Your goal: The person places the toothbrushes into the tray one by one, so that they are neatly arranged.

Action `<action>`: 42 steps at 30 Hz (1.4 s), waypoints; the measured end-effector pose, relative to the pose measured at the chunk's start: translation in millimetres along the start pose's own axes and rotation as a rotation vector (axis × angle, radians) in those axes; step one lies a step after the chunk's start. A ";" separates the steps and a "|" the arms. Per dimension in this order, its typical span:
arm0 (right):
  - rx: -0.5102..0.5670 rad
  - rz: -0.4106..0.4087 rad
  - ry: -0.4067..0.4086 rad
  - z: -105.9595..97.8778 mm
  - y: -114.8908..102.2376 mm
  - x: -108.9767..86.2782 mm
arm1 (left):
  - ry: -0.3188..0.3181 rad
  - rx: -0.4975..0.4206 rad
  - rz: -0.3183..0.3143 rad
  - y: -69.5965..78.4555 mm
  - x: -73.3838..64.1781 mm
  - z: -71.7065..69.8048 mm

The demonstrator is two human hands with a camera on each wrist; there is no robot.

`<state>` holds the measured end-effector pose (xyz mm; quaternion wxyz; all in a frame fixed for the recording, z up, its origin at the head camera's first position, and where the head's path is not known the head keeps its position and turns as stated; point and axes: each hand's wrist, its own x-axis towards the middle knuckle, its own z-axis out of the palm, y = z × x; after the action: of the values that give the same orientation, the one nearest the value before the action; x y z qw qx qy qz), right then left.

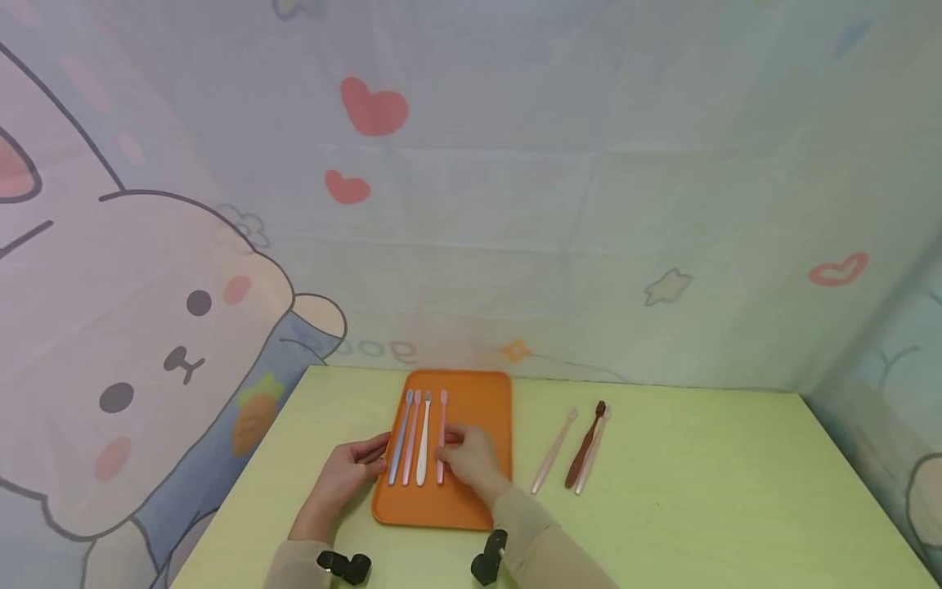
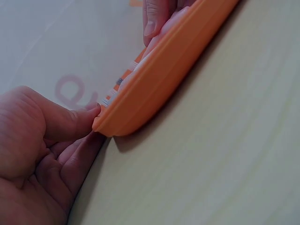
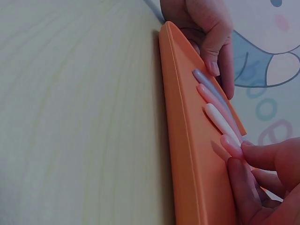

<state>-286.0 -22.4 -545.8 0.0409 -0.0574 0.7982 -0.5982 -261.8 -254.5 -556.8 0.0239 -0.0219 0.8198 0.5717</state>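
On the orange tray (image 1: pixel 471 401), a blue toothbrush (image 1: pixel 401 438), a pink toothbrush (image 1: pixel 412 438) and a white toothbrush (image 1: pixel 423 442) lie side by side. My right hand (image 1: pixel 471 458) is over the tray and pinches another pink toothbrush (image 3: pixel 229 144) between thumb and fingers, just right of the white one. My left hand (image 1: pixel 349 474) holds the tray's left edge. In the left wrist view, its thumb (image 2: pixel 77 122) lies on the rim with the other fingers below.
Right of the tray on the pale table (image 1: pixel 699 491) lie a light pink toothbrush (image 1: pixel 553 454), a brown toothbrush (image 1: pixel 585 446) and another light pink toothbrush (image 1: pixel 593 454) close against the brown one. A printed cloth (image 1: pixel 515 204) hangs behind the table.
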 end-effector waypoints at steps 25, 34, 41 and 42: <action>-0.163 -0.051 0.008 -0.3 -9.7 -5.2 | -0.002 0.013 -0.003 0.8 0.0 0.4; -0.197 -0.079 -0.008 -7.6 -6.1 -7.6 | -0.003 -0.002 -0.008 0.6 0.6 0.3; -0.092 -0.127 -0.020 -47.1 -10.7 -20.0 | 0.000 0.010 -0.007 0.8 0.4 0.2; -0.072 -0.136 -0.016 -56.3 -11.8 -23.0 | -0.001 0.010 -0.003 0.4 0.6 -0.4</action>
<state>-270.3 31.1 -518.8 0.0045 -0.1177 0.8132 -0.5699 -262.4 -254.7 -556.3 0.0253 -0.0228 0.8226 0.5676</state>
